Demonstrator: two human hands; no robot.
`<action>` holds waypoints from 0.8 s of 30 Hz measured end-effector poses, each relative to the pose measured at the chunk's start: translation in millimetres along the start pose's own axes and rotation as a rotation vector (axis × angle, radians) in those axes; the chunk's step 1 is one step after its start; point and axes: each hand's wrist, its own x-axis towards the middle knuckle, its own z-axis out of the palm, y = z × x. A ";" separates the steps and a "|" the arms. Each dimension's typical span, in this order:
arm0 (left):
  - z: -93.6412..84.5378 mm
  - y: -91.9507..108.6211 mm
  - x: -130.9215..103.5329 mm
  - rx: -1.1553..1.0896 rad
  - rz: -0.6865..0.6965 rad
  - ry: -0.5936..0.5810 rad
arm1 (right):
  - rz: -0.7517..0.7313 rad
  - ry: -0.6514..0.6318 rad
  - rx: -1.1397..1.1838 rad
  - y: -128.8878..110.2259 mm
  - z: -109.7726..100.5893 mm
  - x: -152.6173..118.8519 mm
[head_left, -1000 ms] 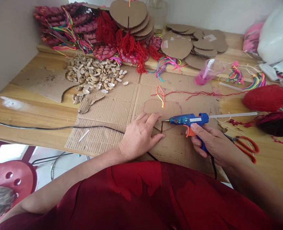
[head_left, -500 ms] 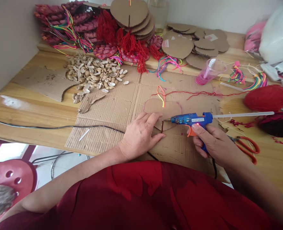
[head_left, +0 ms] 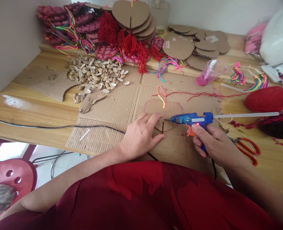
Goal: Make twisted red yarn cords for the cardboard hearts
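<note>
In my right hand is a blue hot glue gun [head_left: 188, 119] with an orange trigger and a lit red light; my right hand [head_left: 209, 139] wraps its handle. A long clear glue stick [head_left: 247, 115] juts from its back. The nozzle points left, just above a short dark brown cord [head_left: 163, 127] on a cardboard cutout [head_left: 153, 107]. My left hand [head_left: 141, 132] rests over the left side of this cutout, thumb and fingers apart, beside the cord. A yellow and orange cord loop [head_left: 162, 97] lies at the cutout's top edge. Under everything is a flattened cardboard sheet [head_left: 110, 110].
Peanut shells [head_left: 95, 73] lie heaped at the back left. Behind stand stacked cardboard discs [head_left: 131, 14], red tassels [head_left: 129, 43] and a pink-stained cup [head_left: 209, 73]. Red yarn [head_left: 268, 99] and orange-handled scissors [head_left: 249, 148] are at right. A black cable [head_left: 59, 126] crosses the left side.
The glue gun's nozzle has shifted slightly off the top of the brown cord, which now shows more fully. My left hand stays in place on the cutout.
</note>
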 end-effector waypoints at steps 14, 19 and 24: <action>0.0 -0.4 -0.5 -0.007 0.004 -0.006 | -0.022 0.025 -0.128 -16.5 2.3 -5.1; 0.2 -0.3 -0.7 -0.007 0.006 0.004 | -0.042 0.042 -0.224 -12.8 1.0 -11.0; 0.2 -0.2 -0.3 -0.007 0.002 -0.002 | -0.099 0.130 -0.487 -5.7 -0.6 -9.1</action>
